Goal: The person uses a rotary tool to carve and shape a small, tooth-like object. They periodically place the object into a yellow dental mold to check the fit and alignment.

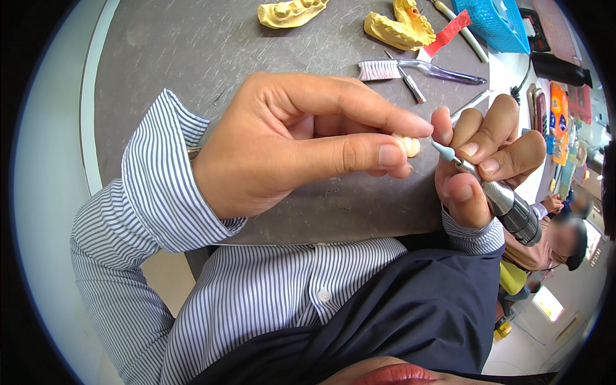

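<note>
My left hand [276, 141] pinches a small cream-coloured dental crown piece [410, 147] between thumb and fingertips. It looks like joined false teeth, partly covered by the thumb. My right hand [497, 138] is closed around a silver and black dental handpiece [510, 205]. A pale blue pointed polishing tip [443, 151] sits in its end, aimed left at the crown piece, with a small gap between them. Both hands are raised in front of my chest, above the grey table [308, 215].
Beyond my hands lie two yellow plaster dental models [292, 11] [401, 29], a purple-handled toothbrush [443, 70], a slim metal tool [412, 86] and a red strip [449, 35]. A blue basket [491, 24] stands far right. Other people [558, 237] sit to the right.
</note>
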The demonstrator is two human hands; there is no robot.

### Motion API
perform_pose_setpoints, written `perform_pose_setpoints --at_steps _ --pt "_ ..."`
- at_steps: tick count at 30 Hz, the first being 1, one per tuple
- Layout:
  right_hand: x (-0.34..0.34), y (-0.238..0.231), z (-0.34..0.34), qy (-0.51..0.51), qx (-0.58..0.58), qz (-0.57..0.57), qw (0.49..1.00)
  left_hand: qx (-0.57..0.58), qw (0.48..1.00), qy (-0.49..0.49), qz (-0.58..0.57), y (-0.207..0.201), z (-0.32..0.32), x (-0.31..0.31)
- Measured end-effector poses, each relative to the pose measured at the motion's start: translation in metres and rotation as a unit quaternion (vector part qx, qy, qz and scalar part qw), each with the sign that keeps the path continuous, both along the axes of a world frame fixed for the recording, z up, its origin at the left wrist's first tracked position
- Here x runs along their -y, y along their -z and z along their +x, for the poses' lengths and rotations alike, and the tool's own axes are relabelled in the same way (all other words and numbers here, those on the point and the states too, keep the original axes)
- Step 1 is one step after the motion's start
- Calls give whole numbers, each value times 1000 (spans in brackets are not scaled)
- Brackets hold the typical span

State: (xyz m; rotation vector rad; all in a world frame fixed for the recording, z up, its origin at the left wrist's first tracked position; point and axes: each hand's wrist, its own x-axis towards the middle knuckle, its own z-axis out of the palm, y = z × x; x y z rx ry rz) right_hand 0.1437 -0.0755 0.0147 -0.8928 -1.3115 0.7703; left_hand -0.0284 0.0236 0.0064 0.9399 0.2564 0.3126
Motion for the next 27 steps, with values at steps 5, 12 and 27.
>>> perform_pose_setpoints --at_steps 5,12,27 --pt "0 0 0 3 19 -1 1000 1 1000 5 -15 0 1 0" --pt "4 -5 -2 -4 45 -17 999 6 1000 3 -30 -1 1 1" --pt "2 -5 -4 -5 70 -9 998 -6 1000 -8 -11 -2 0 2"
